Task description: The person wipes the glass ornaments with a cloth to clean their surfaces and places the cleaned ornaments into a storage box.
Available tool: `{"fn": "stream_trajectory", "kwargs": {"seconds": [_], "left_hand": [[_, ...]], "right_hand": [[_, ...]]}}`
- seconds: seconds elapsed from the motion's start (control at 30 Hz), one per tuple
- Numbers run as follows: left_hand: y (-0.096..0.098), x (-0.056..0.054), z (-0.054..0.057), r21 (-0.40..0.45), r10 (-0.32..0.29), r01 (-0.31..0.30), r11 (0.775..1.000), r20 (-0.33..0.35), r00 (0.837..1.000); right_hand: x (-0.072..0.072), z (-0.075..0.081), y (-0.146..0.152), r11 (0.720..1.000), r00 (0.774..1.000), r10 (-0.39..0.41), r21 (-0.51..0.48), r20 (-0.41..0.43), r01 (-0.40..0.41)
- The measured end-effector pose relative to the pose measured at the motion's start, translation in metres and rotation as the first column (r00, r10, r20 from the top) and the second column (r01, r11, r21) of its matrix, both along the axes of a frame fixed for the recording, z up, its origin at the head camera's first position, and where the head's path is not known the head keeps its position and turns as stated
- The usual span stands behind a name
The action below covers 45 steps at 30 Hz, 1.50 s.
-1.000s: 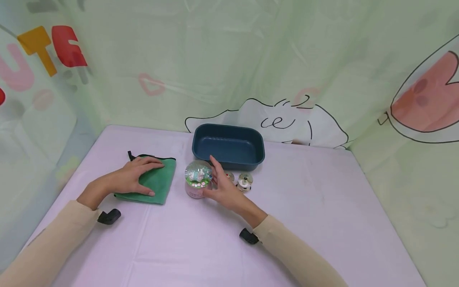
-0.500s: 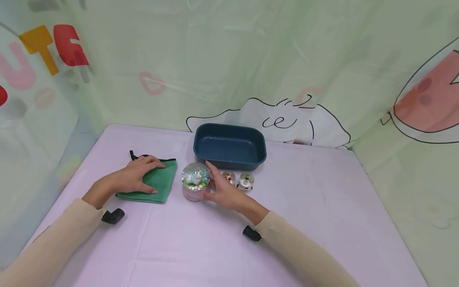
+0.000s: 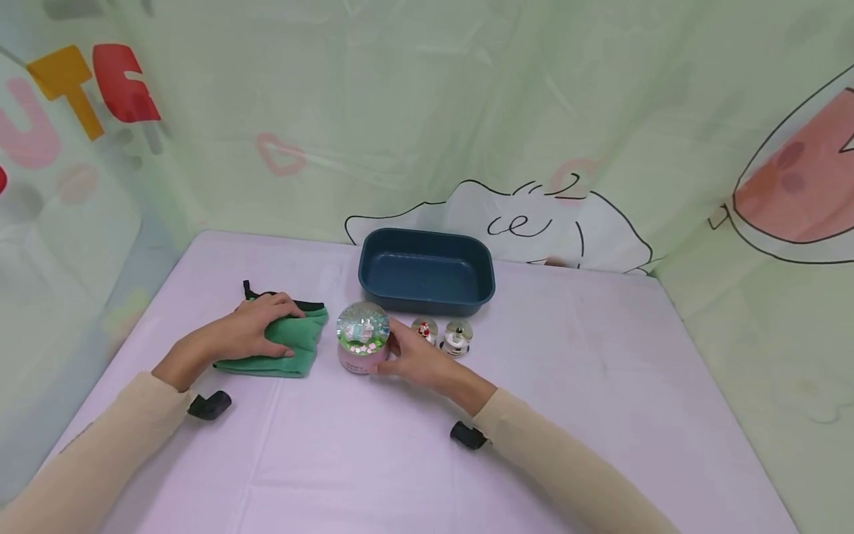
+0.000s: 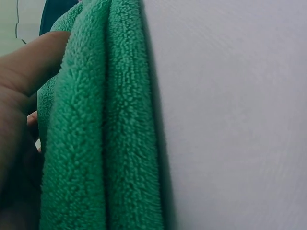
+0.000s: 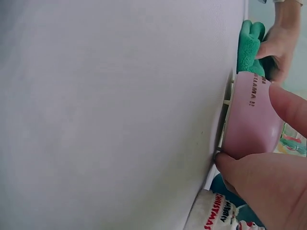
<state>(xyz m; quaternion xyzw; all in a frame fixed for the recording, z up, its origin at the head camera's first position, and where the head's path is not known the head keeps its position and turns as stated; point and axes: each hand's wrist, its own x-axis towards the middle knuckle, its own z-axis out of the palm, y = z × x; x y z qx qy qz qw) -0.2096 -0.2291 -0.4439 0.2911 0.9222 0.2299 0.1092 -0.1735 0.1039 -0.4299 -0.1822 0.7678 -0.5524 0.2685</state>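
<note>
My left hand (image 3: 256, 330) lies over a folded green cloth (image 3: 303, 347) with black trim, thumb and fingers pinching up its folds. In the left wrist view the terry cloth (image 4: 129, 120) bulges in thick folds beside the thumb. A large snow globe (image 3: 362, 334) stands upright to the cloth's right, with pink flowers inside. My right hand (image 3: 423, 361) grips it from the right side. The right wrist view shows finger and thumb on its pink base (image 5: 254, 120), low by the tablecloth.
Two small snow globes, one with a red figure (image 3: 424, 331) and one with a white base (image 3: 457, 339), stand just right of the right hand. A dark blue rectangular bin (image 3: 427, 305) is behind them. A patterned curtain (image 3: 427, 111) encloses the table.
The large snow globe has shifted slightly left and nearer with my right hand. My left fingers have drawn in, bunching the cloth, which lay flatter before.
</note>
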Motion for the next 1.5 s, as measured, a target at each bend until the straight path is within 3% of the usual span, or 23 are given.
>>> {"fn": "stream_trajectory", "kwargs": {"seconds": [0.2,0.5,1.1,1.5], "left_hand": [[0.0002,0.0015,0.0008,0.017,0.007,-0.007,1.0,-0.004,1.0],[0.0002,-0.0001,-0.0012,0.032,-0.005,0.005,0.999,0.006,1.0],[0.0007,0.0022,0.0013,0.065,-0.004,0.004,0.998,0.002,1.0],[0.0007,0.0044,0.003,0.068,-0.002,0.002,0.998,0.005,1.0]], "right_hand": [[-0.0035,-0.002,-0.0032,0.999,0.999,-0.026,-0.019,0.027,0.027],[-0.0039,-0.0067,-0.005,0.999,1.0,-0.015,-0.048,-0.007,0.014],[-0.0053,-0.0058,-0.0034,0.988,0.992,-0.013,-0.152,0.127,0.033],[-0.0018,0.0025,0.0021,0.976,0.997,0.006,-0.218,0.079,0.011]]}}
